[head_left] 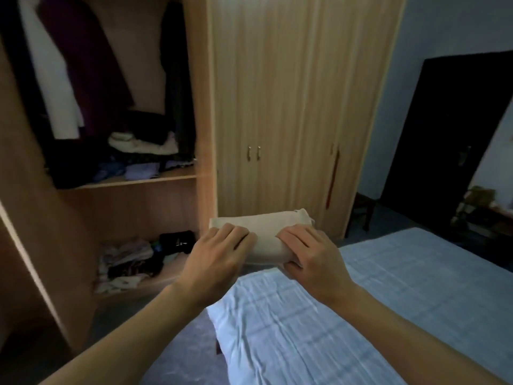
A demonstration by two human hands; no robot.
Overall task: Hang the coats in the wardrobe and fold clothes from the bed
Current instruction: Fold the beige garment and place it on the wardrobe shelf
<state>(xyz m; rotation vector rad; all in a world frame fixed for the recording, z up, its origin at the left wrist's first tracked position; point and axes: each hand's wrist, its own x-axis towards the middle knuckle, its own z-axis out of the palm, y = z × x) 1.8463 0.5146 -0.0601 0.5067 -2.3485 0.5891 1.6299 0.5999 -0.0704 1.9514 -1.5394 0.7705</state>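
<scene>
You hold a folded cream cloth (266,234) with both hands, up in the air past the foot of the bed (361,301) and in front of the wardrobe (291,107). Your left hand (216,259) has its grip closed on the left end, fingers curled over the top. Your right hand (313,257) grips the right end the same way, with the thumb tucked under. The bottom of the cloth is hidden behind your hands, so you cannot see how many layers it has.

No writing or labels can be read anywhere; the room is dim and the picture is a bit blurry.

The left side of the wardrobe stands open. Dark coats (91,65) and a white one (55,79) hang inside, cut off at the top edge. On the shelf (133,180) lies a pile of clothes (144,143), and more clothes (130,262) sit heaped on the wardrobe floor; they are too dark to tell apart. The two middle doors are shut, with small metal handles (254,152). A red strip (333,179) hangs by the right door, maybe a ribbon. At the far right is a dark door (444,134), with blurry things low beside it.
</scene>
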